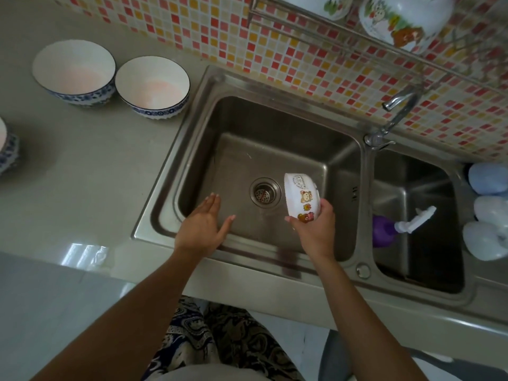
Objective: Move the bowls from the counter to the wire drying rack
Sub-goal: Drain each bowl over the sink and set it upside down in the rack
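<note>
My right hand (316,232) grips a small white bowl with cartoon bear pictures (301,195), tipped on its side over the left sink basin (233,127). My left hand (204,225) hovers open and empty above the basin's front left corner. Two white bowls with blue patterned rims stand on the counter at the left, a larger bowl (73,71) and a second bowl (152,86) beside it. Part of a third blue-patterned bowl (7,145) shows at the far left edge. The wire drying rack (316,28) hangs on the tiled wall at the top right and holds a cartoon bowl (404,19).
A faucet (398,105) rises between the two basins. In the right basin lies a purple bottle with a white pump (395,228). Pale rounded objects (488,210) sit at the right edge. The grey counter (82,174) stretches left of the sink.
</note>
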Tool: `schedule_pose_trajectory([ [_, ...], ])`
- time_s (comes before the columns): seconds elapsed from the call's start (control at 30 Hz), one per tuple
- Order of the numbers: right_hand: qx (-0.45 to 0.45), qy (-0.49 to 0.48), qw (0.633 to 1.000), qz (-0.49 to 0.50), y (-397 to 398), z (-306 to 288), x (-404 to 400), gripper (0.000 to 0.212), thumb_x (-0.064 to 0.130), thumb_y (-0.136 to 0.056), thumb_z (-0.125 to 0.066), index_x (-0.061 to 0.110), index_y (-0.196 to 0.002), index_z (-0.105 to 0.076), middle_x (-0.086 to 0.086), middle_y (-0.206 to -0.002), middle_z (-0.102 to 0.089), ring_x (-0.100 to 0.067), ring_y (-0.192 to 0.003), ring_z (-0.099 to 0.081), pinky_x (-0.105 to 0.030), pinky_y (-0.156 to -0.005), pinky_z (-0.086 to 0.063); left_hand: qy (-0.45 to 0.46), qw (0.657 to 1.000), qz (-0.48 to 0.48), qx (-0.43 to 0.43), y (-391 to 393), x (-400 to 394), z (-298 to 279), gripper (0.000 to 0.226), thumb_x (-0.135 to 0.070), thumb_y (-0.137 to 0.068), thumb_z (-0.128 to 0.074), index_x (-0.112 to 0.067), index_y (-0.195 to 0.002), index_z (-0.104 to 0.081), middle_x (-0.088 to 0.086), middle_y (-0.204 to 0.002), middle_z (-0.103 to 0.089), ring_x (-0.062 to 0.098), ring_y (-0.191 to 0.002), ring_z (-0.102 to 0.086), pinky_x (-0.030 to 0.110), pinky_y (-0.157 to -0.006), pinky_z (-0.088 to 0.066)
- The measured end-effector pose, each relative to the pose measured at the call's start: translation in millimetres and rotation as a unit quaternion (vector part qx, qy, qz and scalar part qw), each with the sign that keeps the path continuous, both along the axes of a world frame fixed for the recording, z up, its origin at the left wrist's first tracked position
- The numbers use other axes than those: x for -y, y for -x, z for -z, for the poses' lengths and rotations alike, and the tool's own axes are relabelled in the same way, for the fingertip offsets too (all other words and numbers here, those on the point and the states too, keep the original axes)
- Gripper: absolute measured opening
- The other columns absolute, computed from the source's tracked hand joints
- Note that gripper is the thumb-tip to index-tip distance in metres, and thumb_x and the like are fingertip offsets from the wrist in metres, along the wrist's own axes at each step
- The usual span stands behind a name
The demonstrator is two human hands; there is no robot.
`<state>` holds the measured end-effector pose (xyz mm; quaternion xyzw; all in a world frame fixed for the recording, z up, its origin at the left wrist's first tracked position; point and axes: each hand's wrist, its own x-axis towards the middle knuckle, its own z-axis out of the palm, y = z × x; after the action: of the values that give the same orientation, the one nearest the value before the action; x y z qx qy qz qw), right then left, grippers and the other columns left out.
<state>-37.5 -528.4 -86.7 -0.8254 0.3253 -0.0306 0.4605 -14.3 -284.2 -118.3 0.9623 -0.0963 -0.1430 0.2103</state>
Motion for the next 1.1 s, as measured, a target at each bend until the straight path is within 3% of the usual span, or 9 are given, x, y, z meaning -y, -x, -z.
schedule_pose_trajectory([
  [0.07,0.001,0.068,0.997,-0.04,2.4,4.0,-1.8,0.091,0.018,-0.063,-0.091,0.015,-0.138,-0.041,-0.002,-0.129,-0.043,-0.016,-0.109,-0.053,-0.019,-0.079,-0.052,0.0,1.0,-0.001,0.001,0.6,-0.3,-0.3,0.074,-0.06,-0.093,-0.025,-0.012,-0.15,-0.019,0.006,-0.157,-0.023,0.018,-0.144,-0.024,0.032,-0.113,-0.025],
  [0.13,0.026,0.151,0.982,-0.109,7.0,11.9,-1.0,0.089,0.009,-0.067,-0.087,0.017,-0.14,-0.037,-0.004,-0.135,-0.038,-0.023,-0.12,-0.051,-0.03,-0.094,-0.052,0.0,1.0,-0.002,0.005,0.7,0.2,-0.3,0.074,-0.059,-0.094,-0.026,-0.012,-0.15,-0.02,0.006,-0.157,-0.024,0.018,-0.143,-0.025,0.032,-0.113,-0.026],
  [0.27,0.042,0.339,0.909,-0.24,18.4,30.4,3.5,0.08,-0.01,-0.072,-0.073,0.011,-0.139,-0.035,-0.013,-0.144,-0.032,-0.033,-0.138,-0.032,-0.049,-0.098,-0.052,-0.004,1.0,-0.005,0.015,0.2,1.4,1.4,0.073,-0.059,-0.094,-0.027,-0.012,-0.15,-0.021,0.006,-0.156,-0.024,0.019,-0.142,-0.027,0.032,-0.112,-0.028],
  [0.37,0.042,0.396,0.881,-0.254,24.5,37.4,5.5,0.076,-0.011,-0.072,-0.073,0.008,-0.135,-0.035,-0.016,-0.139,-0.033,-0.041,-0.134,-0.039,-0.053,-0.092,-0.053,-0.003,1.0,-0.008,0.029,2.2,0.3,3.3,0.072,-0.058,-0.094,-0.03,-0.013,-0.149,-0.023,0.005,-0.156,-0.025,0.018,-0.141,-0.03,0.031,-0.11,-0.031],
  [0.53,0.041,0.428,0.865,-0.26,26.1,37.2,9.7,0.075,-0.01,-0.069,-0.074,0.006,-0.132,-0.038,-0.023,-0.134,-0.046,-0.043,-0.13,-0.046,-0.057,-0.104,-0.043,0.004,0.999,-0.017,0.036,1.9,1.2,1.7,0.071,-0.058,-0.094,-0.028,-0.016,-0.15,-0.019,0.002,-0.157,-0.022,0.022,-0.135,-0.04,0.036,-0.101,-0.042],
  [0.7,0.027,0.156,0.982,-0.102,20.9,13.1,-2.7,0.086,0.01,-0.064,-0.087,0.014,-0.137,-0.04,-0.004,-0.132,-0.04,-0.02,-0.115,-0.052,-0.033,-0.093,-0.051,0.008,1.0,-0.011,0.021,1.8,-0.1,-2.0,0.074,-0.063,-0.092,-0.022,-0.02,-0.152,-0.01,-0.002,-0.159,-0.014,0.022,-0.131,-0.045,0.038,-0.099,-0.045],
  [0.8,0.017,-0.049,0.998,0.039,11.2,-16.5,-9.0,0.068,0.019,-0.065,-0.089,0.018,-0.118,-0.047,0.002,-0.117,-0.054,-0.017,-0.107,-0.057,-0.025,-0.078,-0.052,0.007,1.0,0.006,-0.019,0.2,-0.3,-4.4,0.074,-0.062,-0.093,-0.022,-0.021,-0.152,-0.002,-0.003,-0.16,-0.003,0.022,-0.138,-0.035,0.04,-0.106,-0.039],
  [0.93,0.014,-0.417,0.899,0.133,1.5,-53.0,-7.7,0.053,0.02,-0.083,-0.076,0.019,-0.129,-0.051,-0.007,-0.129,-0.058,-0.028,-0.112,-0.06,-0.039,-0.09,-0.055,0.029,0.999,0.019,-0.005,-2.6,4.1,-13.4,0.068,-0.051,-0.097,-0.025,-0.019,-0.152,-0.001,-0.002,-0.16,-0.002,0.017,-0.145,-0.018,0.03,-0.114,-0.022],
  [1.1,0.062,-0.524,0.839,0.134,-11.1,-100.5,-7.1,0.053,0.029,-0.091,-0.064,0.013,-0.137,-0.043,-0.016,-0.117,-0.057,-0.034,-0.104,-0.062,-0.047,-0.089,-0.053,0.081,0.986,0.067,0.128,-44.3,19.9,-68.9,0.07,-0.056,-0.094,-0.013,-0.014,-0.15,-0.014,0.003,-0.158,-0.015,0.019,-0.144,-0.022,0.028,-0.113,-0.021],
])
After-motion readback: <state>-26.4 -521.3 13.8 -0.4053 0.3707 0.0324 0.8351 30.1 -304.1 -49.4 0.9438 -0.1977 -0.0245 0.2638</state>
